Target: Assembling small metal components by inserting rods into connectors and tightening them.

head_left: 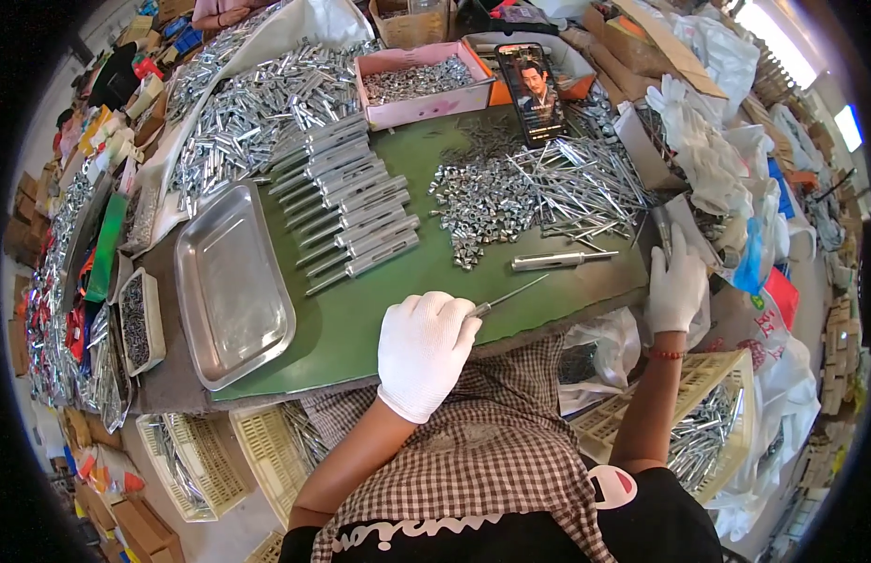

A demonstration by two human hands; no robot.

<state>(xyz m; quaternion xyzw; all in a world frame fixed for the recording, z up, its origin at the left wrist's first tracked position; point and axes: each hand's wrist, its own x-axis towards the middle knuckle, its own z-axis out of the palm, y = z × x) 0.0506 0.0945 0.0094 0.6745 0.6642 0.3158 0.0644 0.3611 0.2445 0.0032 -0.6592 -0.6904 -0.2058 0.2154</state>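
Gloved hands at a green bench strewn with metal parts

Left hand (pixel 424 349) in a white knit glove is clenched on a thin silver metal rod (pixel 510 296), which juts from the fingers (pixel 451 310) toward two o'clock, low over the green work mat (pixel 398 310). Right hand (pixel 677 286), also gloved, rests at the mat's three o'clock edge; whether its fingers grip anything I cannot tell. Just beyond the rod's tip lies a lone silver metal tube with a pin (pixel 564 260). Farther toward twelve sit a heap of small silver fittings (pixel 482 206) and loose thin pins (pixel 585 188). At nine o'clock lies a shallow steel tray (pixel 231 286), with a row of finished silver tubes (pixel 355 211) at eleven.
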